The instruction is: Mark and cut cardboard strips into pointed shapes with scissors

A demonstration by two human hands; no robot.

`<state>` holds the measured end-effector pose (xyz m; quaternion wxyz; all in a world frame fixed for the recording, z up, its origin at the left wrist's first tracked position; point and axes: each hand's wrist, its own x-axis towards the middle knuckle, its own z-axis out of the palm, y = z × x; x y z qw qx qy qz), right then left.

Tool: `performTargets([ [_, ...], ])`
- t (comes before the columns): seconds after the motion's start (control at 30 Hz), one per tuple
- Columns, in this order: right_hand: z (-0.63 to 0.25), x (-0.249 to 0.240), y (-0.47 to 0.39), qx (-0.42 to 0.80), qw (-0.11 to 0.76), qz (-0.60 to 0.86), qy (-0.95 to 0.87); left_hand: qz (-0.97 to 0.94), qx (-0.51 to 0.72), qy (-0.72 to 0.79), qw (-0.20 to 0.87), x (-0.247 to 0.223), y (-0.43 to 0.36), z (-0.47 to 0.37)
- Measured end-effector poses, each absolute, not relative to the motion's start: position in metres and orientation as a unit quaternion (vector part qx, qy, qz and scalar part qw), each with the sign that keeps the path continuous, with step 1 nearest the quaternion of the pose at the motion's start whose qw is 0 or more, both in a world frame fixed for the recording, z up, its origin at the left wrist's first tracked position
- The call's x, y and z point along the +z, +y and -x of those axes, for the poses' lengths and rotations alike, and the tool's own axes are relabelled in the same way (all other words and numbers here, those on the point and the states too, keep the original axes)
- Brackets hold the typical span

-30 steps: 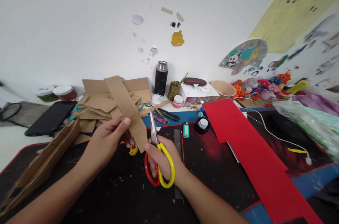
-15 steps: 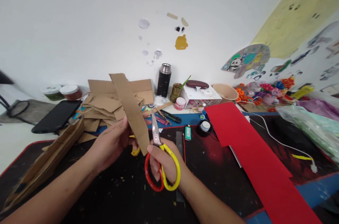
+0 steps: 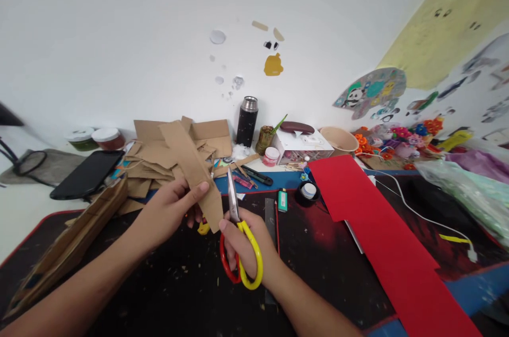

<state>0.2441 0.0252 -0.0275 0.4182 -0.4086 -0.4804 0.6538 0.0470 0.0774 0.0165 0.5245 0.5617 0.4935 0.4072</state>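
Clock positions taken from the scissors.

Scissors [image 3: 234,209], one: metal blades together, pointing to 12; one red handle loop, one yellow. Held in right hand [image 3: 243,247], fingers wrapped about the handles; some fingers hidden behind the loops.

Cardboard strip [image 3: 194,170], one: tan, tilted, lower end tapered; at 11, between both hands. Left hand [image 3: 175,209] clamps it, thumb on the near face, remaining fingers mostly hidden behind. Whether the lower end touches the right thumb cannot be told.

Yellow object [image 3: 203,227], one: at 9 to 10, largely hidden behind left hand and strip; kind unclear.

Ruler-like black bar [image 3: 270,215], one: at 2, part covered by the right hand and forearm.

Cardboard pieces [image 3: 149,156], heap: at 10, overlapping, partly covered by the strip.

Red card [image 3: 377,236], long: 2 to 4, cut off at the lower edge.

Plastic bag [image 3: 461,188]: at 2 to 3, contents blurred, cut off at the right edge.

Both forearms: cut off below.

Black bottle [image 3: 246,127]: at 12, upright by the wall.

Worktop [image 3: 26,220]: white; black mat [image 3: 191,294] upon it, red-edged, flecked with small scraps.

Wall [image 3: 139,34]: white, stickers at 12; yellow sheet [image 3: 441,24] at 1 to 2, its markings small.
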Motion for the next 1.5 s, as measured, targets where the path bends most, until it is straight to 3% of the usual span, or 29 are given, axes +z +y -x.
performTargets([
  [0.27, -0.247, -0.031, 0.019, 0.709, 0.344, 0.334, -0.518, -0.461, 0.572, 0.497, 0.461, 0.029, 0.099, -0.022],
  [0.5, -0.248, -0.044, 0.01, 0.731, 0.318, 0.261, -0.545, -0.439, 0.624, 0.493, 0.417, 0.034, 0.11, -0.005],
  [0.87, -0.249, -0.038, 0.009, 0.63, 0.29, 0.343, -0.633, -0.434, 0.6, 0.499, 0.449, 0.027, 0.11, -0.002],
  [1.13, -0.229, -0.047, 0.008, 0.619, 0.293, 0.375, -0.625, -0.506, 0.578, 0.501, 0.398, 0.042, 0.102, -0.002],
  [1.5, -0.205, -0.025, 0.032, 0.578, 0.285, 0.372, -0.669, -0.501, 0.578, 0.479, 0.431, 0.041, 0.114, 0.014],
])
